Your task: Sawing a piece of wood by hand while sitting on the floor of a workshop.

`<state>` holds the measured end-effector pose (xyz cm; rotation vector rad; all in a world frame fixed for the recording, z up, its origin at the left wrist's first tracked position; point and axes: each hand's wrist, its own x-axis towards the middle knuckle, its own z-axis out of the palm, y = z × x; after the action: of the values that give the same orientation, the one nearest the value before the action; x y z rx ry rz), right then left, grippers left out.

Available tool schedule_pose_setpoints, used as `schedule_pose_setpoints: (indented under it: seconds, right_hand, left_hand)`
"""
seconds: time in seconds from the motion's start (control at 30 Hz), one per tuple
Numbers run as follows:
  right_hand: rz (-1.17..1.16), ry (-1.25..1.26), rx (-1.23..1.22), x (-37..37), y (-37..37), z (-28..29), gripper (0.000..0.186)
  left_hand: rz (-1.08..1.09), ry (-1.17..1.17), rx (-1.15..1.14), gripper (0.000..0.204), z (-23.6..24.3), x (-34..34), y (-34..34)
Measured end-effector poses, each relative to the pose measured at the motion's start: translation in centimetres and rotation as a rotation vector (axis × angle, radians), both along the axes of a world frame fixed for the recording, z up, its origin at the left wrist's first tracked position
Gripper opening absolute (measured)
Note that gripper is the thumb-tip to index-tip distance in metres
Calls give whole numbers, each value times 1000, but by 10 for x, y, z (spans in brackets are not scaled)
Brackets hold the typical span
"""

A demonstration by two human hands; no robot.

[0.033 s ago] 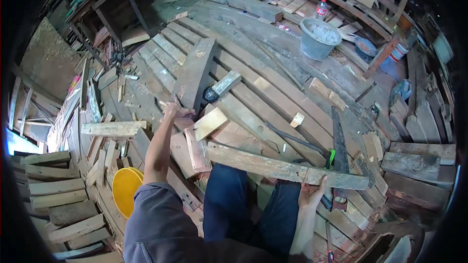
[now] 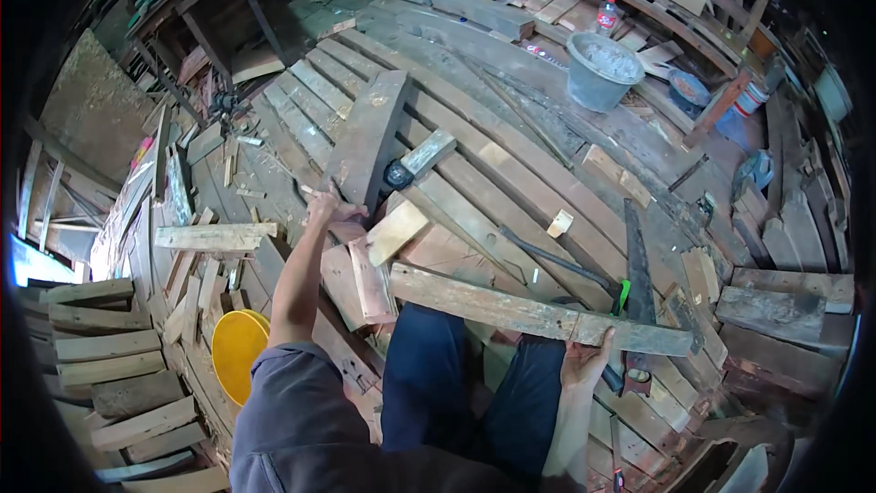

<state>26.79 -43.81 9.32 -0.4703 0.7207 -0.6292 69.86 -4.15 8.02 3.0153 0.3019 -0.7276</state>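
- Fingers (image 2: pixel 608 339) of the right hand (image 2: pixel 584 367) curl around a long, weathered grey-brown wooden plank (image 2: pixel 511 309) near its right end, lower right of the frame.
- From them, its long axis runs leftward and slightly up; this hand is nearer.
- The left hand (image 2: pixel 334 208), left of centre, is by a thick brown wooden beam (image 2: pixel 370 132); whether its fingers grip cannot be told.

Floor (image 2: pixel 547 96), apparently wooden, with planks (image 2: pixel 547 184) and grey bucket (image 2: pixel 595 87)

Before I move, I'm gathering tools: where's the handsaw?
In the head view, right of centre, the handsaw lies partly hidden by the long board in the right hand.
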Motion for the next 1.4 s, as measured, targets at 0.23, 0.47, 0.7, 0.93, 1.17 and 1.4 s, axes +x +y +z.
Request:
schedule_pose_setpoints:
  seconds: [0.23, 0.47, 0.7, 0.93, 1.17, 1.4]
  right_hand:
    - [-33, 43, -27, 13, 8, 14, 57]
    - [2, 47, -58, 9, 12, 9, 61]
    - [-7, 38, -63, 1, 5, 2, 64]
    - [3, 4, -63, 0, 13, 6, 63]
    - [-11, -13, -111, 5, 9, 1, 68]
    - [35, 8, -154, 7, 13, 2, 70]
  left_hand:
    - [17, -80, 23, 141, 34, -83, -4]
    - [51, -114, -9, 137, 21, -155, 9]
    - [58, -143, -3, 137, 15, -192, 3]
    - [82, -196, -30, 139, 0, -243, 26]
    - [52, -192, -89, 143, -7, -285, 74]
    - [41, -228, -108, 142, -10, -327, 96]
